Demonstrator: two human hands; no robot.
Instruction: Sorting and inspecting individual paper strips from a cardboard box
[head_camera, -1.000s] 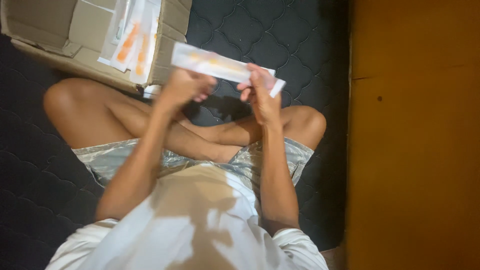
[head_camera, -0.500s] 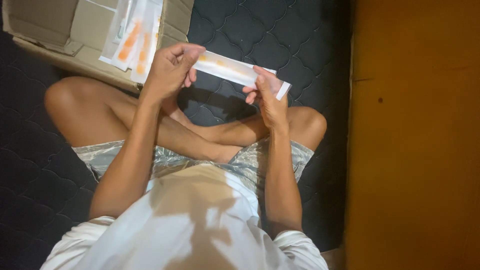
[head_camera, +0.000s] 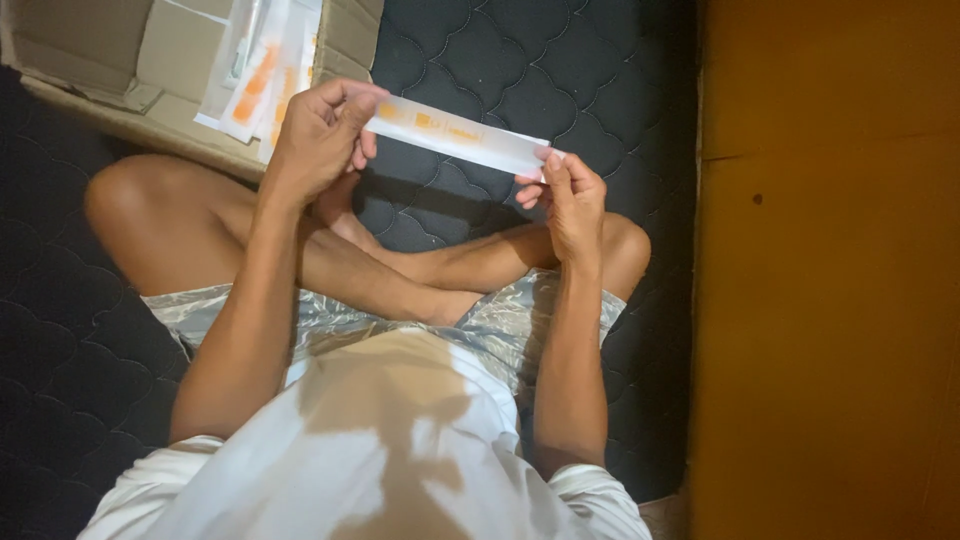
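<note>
Sitting cross-legged on a dark quilted mattress (head_camera: 560, 70), the person holds a long white paper packet (head_camera: 455, 133) with orange markings stretched between both hands above the crossed legs. The right hand (head_camera: 570, 200) pinches the packet's near end, fingers closed on its edge. The left hand (head_camera: 320, 135) grips the packet's other end, fingers curled tight around it. Just beyond the packet's left end lies an open cardboard box (head_camera: 130, 70) holding more white and orange packets (head_camera: 262, 65).
</note>
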